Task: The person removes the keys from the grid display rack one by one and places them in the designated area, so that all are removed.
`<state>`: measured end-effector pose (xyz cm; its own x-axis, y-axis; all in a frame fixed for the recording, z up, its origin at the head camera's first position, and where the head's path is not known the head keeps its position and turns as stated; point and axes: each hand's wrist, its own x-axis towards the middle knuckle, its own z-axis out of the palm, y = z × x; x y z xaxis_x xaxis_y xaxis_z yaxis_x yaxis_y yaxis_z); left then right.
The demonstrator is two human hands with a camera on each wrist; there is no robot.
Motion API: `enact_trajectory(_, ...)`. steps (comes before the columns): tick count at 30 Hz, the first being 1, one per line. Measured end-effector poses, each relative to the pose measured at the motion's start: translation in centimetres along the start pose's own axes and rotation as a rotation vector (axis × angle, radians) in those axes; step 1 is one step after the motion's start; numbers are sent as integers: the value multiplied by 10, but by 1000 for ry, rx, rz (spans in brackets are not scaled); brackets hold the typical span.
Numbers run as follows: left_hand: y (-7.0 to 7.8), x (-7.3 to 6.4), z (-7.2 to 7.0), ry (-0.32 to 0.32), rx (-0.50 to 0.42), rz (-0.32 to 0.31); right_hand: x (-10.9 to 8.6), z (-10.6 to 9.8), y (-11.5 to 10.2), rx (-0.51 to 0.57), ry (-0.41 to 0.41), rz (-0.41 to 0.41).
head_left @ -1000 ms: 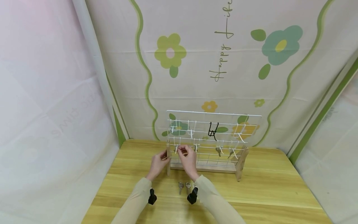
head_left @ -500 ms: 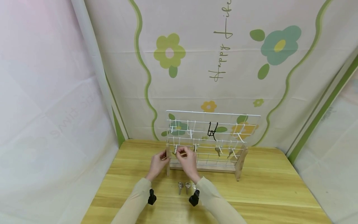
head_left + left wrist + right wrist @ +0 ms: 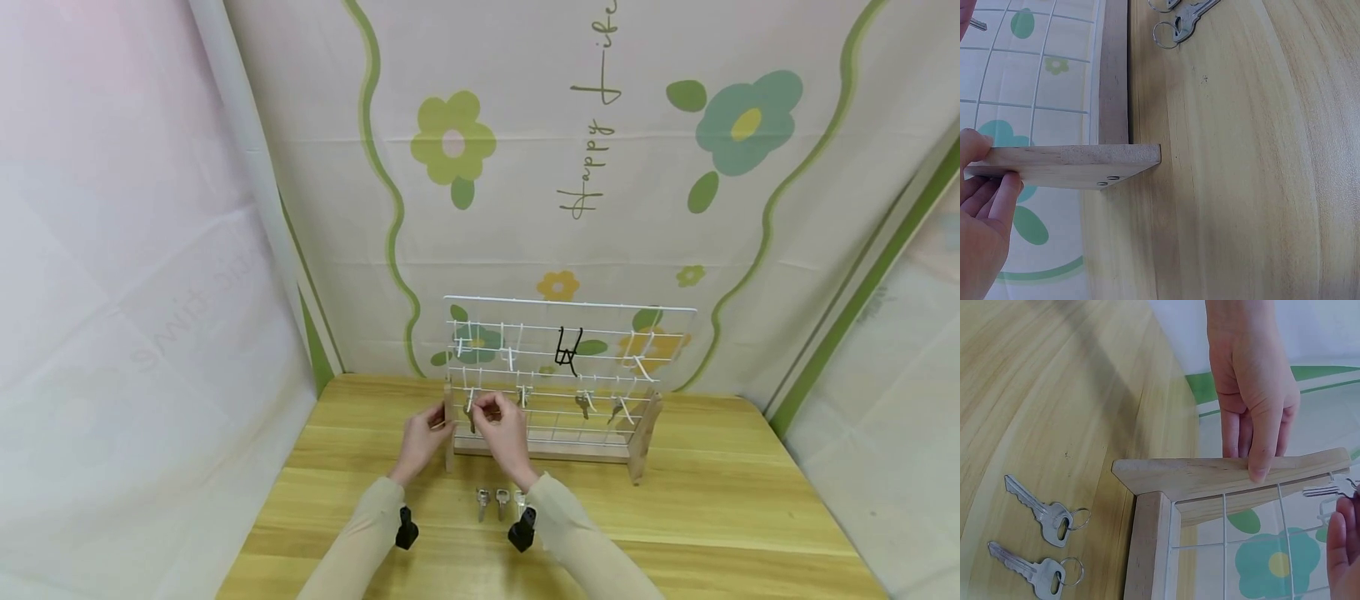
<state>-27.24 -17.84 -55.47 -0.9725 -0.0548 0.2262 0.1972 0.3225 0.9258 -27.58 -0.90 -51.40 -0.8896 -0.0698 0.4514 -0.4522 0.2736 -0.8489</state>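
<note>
The key (image 3: 470, 419) hangs just below a hook (image 3: 471, 393); at three o'clock the right hand (image 3: 504, 427) curls its fingertips near, but I can't tell whether they pinch it. Toward nine, the left hand (image 3: 424, 435) grips the side board (image 3: 1066, 155), presumably steadying the rack (image 3: 577, 452). Spare keys (image 3: 502, 497) lie toward five, within reach.

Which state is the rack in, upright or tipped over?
Upright: the rack stands on the table on its wooden side pieces; the left hand grips one.

Head above; 2 near wrist views share rack (image 3: 577, 452).
</note>
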Motion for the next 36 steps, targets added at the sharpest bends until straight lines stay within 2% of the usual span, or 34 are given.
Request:
enact_trajectory(1, 0, 0, 0, 4, 4, 5, 0, 0, 0, 8, 0, 8)
enact_trajectory(3, 10, -3, -1, 5, 9, 10, 0, -1, -6, 25, 1, 23)
enact_trajectory(7, 12, -4, -1, 6, 24, 6, 0, 0, -7, 51, 1, 39)
enact_trajectory(8, 11, -4, -1, 3, 28, 5, -1, -1, -8, 46, 0, 36)
enact_trajectory(10, 2, -1, 0, 5, 24, 0, 0, 0, -2, 24, -2, 15)
enact_trajectory(15, 1, 0, 0, 7, 9, -6, 0, -2, -2, -22, -16, -32)
enact_trajectory(28, 1, -1, -1, 0, 6, -3, -10, -10, -9, 41, -31, -38)
enact_trajectory(31, 2, -1, -1, 1, 2, 1, -13, -14, -16, 22, -33, -22)
enact_trajectory(36, 2, -1, -1, -2, -1, -2, -20, -25, -44, 10, -57, -32)
